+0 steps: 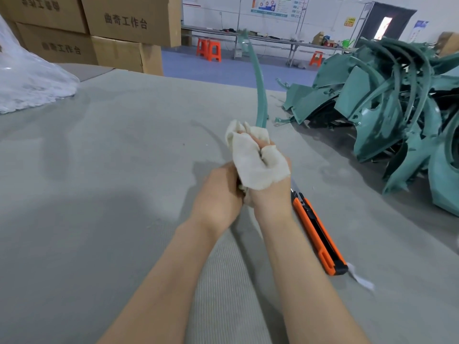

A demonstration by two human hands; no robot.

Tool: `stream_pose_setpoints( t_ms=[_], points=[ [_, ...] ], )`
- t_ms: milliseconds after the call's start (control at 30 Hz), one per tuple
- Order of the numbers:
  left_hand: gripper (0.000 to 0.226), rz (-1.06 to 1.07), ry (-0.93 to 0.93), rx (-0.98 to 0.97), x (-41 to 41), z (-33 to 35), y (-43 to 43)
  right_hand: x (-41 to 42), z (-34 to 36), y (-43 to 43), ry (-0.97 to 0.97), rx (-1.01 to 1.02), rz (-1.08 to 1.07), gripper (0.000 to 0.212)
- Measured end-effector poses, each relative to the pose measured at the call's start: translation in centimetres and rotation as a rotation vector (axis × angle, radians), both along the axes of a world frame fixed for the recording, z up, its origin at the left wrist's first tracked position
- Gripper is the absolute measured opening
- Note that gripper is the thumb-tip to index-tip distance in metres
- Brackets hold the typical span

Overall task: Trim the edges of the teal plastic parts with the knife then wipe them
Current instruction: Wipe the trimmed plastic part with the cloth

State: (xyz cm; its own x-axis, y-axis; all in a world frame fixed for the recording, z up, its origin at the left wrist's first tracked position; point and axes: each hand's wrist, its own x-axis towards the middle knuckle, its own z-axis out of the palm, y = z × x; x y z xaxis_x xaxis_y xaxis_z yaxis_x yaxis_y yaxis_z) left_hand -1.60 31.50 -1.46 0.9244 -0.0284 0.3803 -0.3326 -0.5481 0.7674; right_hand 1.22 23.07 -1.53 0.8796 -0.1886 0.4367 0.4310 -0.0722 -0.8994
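A long curved teal plastic strip (259,88) rises from between my hands and arcs up and away. My right hand (270,194) grips a white cloth (253,165) wrapped around the strip's lower end. My left hand (218,194) presses close beside it and holds the strip's bottom end; its fingers are hidden behind the cloth. An orange and black utility knife (320,234) lies on the grey work surface (111,157) just right of my right wrist, its blade end pointing towards my hand.
A heap of teal plastic parts (387,105) fills the right side of the surface. Clear plastic wrapping (27,83) sits at far left, with stacked cardboard boxes (104,33) behind. A small white scrap (360,279) lies by the knife's end. Orange stools (210,49) and benches stand beyond.
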Motion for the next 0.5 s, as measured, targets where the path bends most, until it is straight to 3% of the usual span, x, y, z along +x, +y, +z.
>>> stream_pose_setpoints(
  t_ms=[167,367,500],
  points=[
    [0.043,-0.022,-0.031,0.154,0.3,0.0,-0.1,0.3,1.1,-0.8,-0.014,0.006,-0.074,0.057],
    [0.031,-0.044,-0.138,0.225,0.6,-0.3,0.1,1.1,0.8,-1.4,0.138,0.253,-0.196,0.017],
    [0.026,0.002,-0.105,0.119,0.8,-0.2,0.5,0.0,1.3,-1.6,0.120,0.403,-0.087,0.041]
  ],
)
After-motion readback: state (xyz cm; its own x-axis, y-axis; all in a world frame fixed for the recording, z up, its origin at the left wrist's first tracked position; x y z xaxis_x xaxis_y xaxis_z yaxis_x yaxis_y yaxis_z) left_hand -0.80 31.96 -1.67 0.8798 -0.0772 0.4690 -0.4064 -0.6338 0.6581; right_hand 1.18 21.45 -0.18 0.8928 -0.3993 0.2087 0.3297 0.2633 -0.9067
